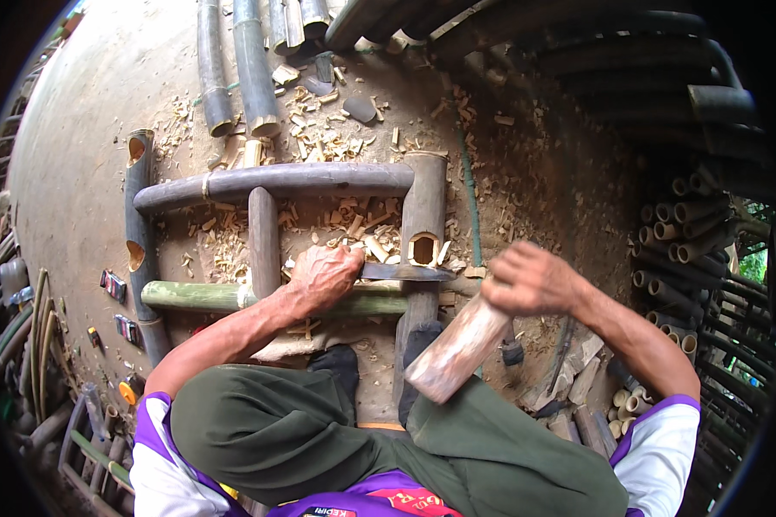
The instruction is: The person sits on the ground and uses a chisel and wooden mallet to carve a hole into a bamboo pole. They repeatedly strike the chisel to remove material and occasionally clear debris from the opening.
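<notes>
My left hand is closed on the handle end of a dark-bladed knife, the grip itself hidden by the fingers. Its blade lies across a thick bamboo post, just below a hole cut in the wall. My right hand is wrapped around the upper end of a thick wooden club, which slants down toward my knee, apart from the blade. The post joins a bamboo frame with a dark curved rail, a green rail, a short crosspiece and a notched left post.
Wood chips litter the ground around the frame. Bamboo poles lie beyond it, and stacked bamboo pieces stand at the right. Small boxes and an orange tape measure lie at the left. My dark-covered foot is against the post.
</notes>
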